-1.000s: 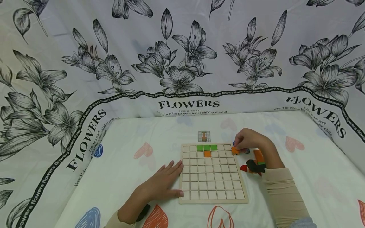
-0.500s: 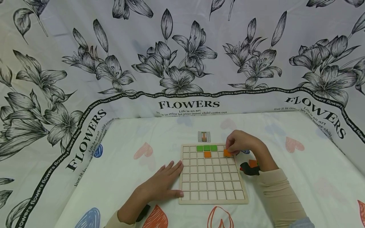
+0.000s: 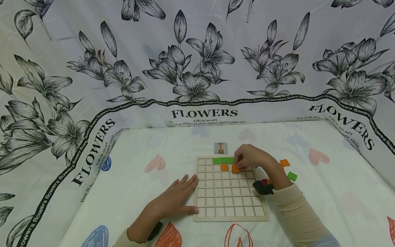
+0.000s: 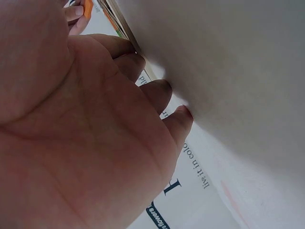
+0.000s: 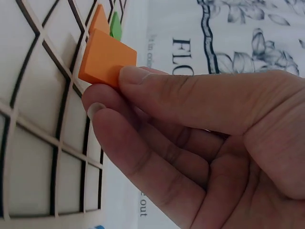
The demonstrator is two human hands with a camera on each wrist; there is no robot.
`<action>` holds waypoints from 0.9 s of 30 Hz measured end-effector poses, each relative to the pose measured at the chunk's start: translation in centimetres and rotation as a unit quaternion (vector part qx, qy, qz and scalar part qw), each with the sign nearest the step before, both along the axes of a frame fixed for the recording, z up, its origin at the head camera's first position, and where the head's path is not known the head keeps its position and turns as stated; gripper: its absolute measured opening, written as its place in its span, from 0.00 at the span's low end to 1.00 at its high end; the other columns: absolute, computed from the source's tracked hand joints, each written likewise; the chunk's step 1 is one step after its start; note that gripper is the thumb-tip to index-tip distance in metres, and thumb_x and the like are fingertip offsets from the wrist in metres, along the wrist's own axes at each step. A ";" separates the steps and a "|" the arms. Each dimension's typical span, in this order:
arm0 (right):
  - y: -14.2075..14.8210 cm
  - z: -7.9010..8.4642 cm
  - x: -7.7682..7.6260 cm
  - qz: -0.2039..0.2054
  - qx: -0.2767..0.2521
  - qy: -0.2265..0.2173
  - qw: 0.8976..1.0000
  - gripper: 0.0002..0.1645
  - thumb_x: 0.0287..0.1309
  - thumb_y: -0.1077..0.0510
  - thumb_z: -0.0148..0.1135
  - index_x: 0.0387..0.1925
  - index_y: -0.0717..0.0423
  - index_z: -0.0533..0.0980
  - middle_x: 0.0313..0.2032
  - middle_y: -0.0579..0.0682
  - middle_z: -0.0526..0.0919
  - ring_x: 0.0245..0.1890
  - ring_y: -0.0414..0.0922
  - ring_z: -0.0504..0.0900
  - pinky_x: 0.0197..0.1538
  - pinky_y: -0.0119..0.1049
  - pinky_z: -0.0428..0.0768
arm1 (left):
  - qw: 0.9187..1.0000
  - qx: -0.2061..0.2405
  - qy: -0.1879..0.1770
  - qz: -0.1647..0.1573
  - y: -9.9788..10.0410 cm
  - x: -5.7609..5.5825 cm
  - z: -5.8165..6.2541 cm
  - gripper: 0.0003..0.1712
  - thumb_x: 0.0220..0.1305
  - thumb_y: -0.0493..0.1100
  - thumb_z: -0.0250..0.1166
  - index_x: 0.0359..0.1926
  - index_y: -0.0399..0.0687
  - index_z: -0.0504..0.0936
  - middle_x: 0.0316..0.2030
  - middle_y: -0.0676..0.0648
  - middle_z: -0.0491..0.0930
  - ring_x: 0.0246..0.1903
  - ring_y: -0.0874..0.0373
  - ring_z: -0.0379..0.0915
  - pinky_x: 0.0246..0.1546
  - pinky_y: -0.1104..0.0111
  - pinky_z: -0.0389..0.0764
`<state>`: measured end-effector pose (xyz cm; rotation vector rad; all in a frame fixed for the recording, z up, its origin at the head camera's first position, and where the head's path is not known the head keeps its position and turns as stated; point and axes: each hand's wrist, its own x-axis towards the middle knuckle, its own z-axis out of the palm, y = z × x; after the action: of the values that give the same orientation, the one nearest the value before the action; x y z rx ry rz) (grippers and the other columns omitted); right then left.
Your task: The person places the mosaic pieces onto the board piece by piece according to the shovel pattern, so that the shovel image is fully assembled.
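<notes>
My right hand [image 3: 251, 157] pinches an orange square tile [image 5: 108, 58] between thumb and fingers, close over the second row of a wooden grid board [image 3: 226, 195]. On the board's top row sit green tiles [image 3: 220, 160], partly covered by that hand. Another orange tile [image 3: 224, 167] lies in the row below them, left of the held one. My left hand [image 3: 174, 200] lies with fingers spread at the board's left edge, thumb and fingertips on its rim. In the left wrist view the left palm [image 4: 90, 143] shows, fingers reaching to the board's edge.
A small printed grid card [image 3: 220, 148] lies behind the board. Right of the board are loose tiles, among them an orange tile [image 3: 285, 162] and a green tile [image 3: 292, 176], partly hidden by the right forearm. A flower-print cloth [image 3: 197, 68] rises behind the table.
My right hand has moved left from the board's right edge with the orange tile, over the second row. More loose tiles show at the right. The left hand has stayed still.
</notes>
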<state>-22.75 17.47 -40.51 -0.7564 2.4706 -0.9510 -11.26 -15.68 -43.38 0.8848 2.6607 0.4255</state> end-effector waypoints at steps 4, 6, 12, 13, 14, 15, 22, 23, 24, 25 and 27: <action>-0.7 -0.1 0.2 0.010 0.001 0.021 1.000 0.09 0.55 0.71 0.68 0.24 0.56 0.83 0.22 0.44 0.82 0.22 0.42 0.77 0.31 0.37 0.79 | 1.000 -0.007 0.003 -0.001 0.0 0.0 -0.2 0.57 0.63 0.71 0.60 0.80 0.45 0.50 0.79 0.47 0.47 0.77 0.45 0.39 0.72 0.46 0.50; -1.0 -0.2 0.3 0.015 -0.002 0.026 1.000 0.10 0.56 0.71 0.68 0.24 0.57 0.82 0.23 0.44 0.82 0.22 0.42 0.77 0.31 0.37 0.79 | 1.000 -0.012 0.005 -0.001 0.0 -0.1 -0.3 0.57 0.63 0.72 0.60 0.80 0.45 0.50 0.79 0.48 0.47 0.77 0.45 0.39 0.72 0.47 0.49; -2.0 -0.4 0.7 0.025 -0.005 0.050 0.998 0.08 0.56 0.71 0.68 0.25 0.58 0.82 0.23 0.43 0.82 0.22 0.39 0.76 0.31 0.35 0.78 | 1.000 -0.013 0.007 -0.004 -0.1 -0.1 -0.5 0.57 0.63 0.72 0.59 0.80 0.45 0.50 0.79 0.48 0.46 0.77 0.46 0.39 0.73 0.47 0.49; -2.3 -0.4 0.7 0.026 -0.003 0.059 0.998 0.08 0.56 0.70 0.68 0.25 0.58 0.83 0.23 0.42 0.82 0.23 0.39 0.76 0.31 0.35 0.78 | 1.000 -0.012 0.007 -0.004 -0.1 -0.1 -0.5 0.57 0.63 0.72 0.59 0.80 0.45 0.50 0.79 0.48 0.47 0.77 0.45 0.39 0.73 0.47 0.49; -2.5 -0.5 0.8 0.028 -0.001 0.065 0.997 0.08 0.56 0.70 0.68 0.25 0.58 0.83 0.23 0.42 0.82 0.24 0.39 0.76 0.32 0.35 0.78 | 1.000 -0.010 0.007 -0.004 -0.1 -0.1 -0.5 0.57 0.63 0.72 0.60 0.80 0.45 0.50 0.79 0.48 0.47 0.77 0.45 0.39 0.72 0.47 0.49; -2.7 -0.5 0.9 0.030 0.002 0.071 0.997 0.08 0.56 0.70 0.68 0.26 0.57 0.83 0.24 0.41 0.81 0.24 0.39 0.76 0.32 0.36 0.78 | 1.000 -0.010 0.007 -0.004 -0.1 -0.1 -0.5 0.57 0.63 0.72 0.59 0.80 0.45 0.50 0.79 0.48 0.47 0.77 0.45 0.39 0.72 0.47 0.49; -3.7 -0.8 1.2 0.025 0.021 0.090 0.995 0.08 0.57 0.69 0.67 0.26 0.56 0.83 0.25 0.40 0.80 0.26 0.39 0.75 0.34 0.35 0.78 | 1.000 -0.011 0.006 -0.003 -0.1 -0.1 -0.4 0.57 0.63 0.72 0.59 0.80 0.45 0.50 0.79 0.47 0.47 0.77 0.45 0.39 0.72 0.47 0.50; -3.8 -0.8 1.2 0.024 0.023 0.091 0.995 0.08 0.57 0.69 0.67 0.26 0.56 0.83 0.25 0.41 0.80 0.26 0.39 0.75 0.34 0.36 0.79 | 1.000 -0.011 0.006 -0.003 -0.1 -0.1 -0.4 0.57 0.63 0.71 0.59 0.80 0.45 0.50 0.79 0.47 0.47 0.77 0.45 0.39 0.72 0.46 0.50; -3.9 -0.8 1.2 0.022 0.024 0.092 0.995 0.08 0.57 0.69 0.67 0.26 0.56 0.83 0.26 0.41 0.81 0.26 0.39 0.75 0.34 0.35 0.79 | 1.000 -0.009 0.006 -0.004 -0.1 -0.1 -0.4 0.56 0.63 0.71 0.59 0.80 0.44 0.50 0.79 0.47 0.47 0.77 0.44 0.40 0.72 0.46 0.50; -3.9 -0.8 1.3 0.022 0.026 0.093 0.995 0.08 0.57 0.70 0.67 0.26 0.56 0.83 0.26 0.41 0.81 0.26 0.39 0.75 0.34 0.35 0.79 | 1.000 -0.007 0.006 -0.005 -0.1 -0.1 -0.3 0.56 0.63 0.71 0.60 0.79 0.44 0.50 0.78 0.47 0.48 0.76 0.44 0.40 0.72 0.46 0.50; -4.0 -0.8 1.3 0.022 0.028 0.092 0.995 0.08 0.56 0.70 0.67 0.26 0.55 0.83 0.26 0.41 0.81 0.26 0.39 0.76 0.34 0.36 0.79 | 1.000 -0.004 0.006 -0.005 -0.1 -0.1 -0.3 0.56 0.63 0.71 0.60 0.79 0.44 0.51 0.78 0.46 0.48 0.76 0.44 0.40 0.72 0.46 0.50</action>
<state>-21.44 13.51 -41.31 -0.9119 2.6131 -0.8271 -11.36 -15.79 -43.68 0.9003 2.6657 0.4072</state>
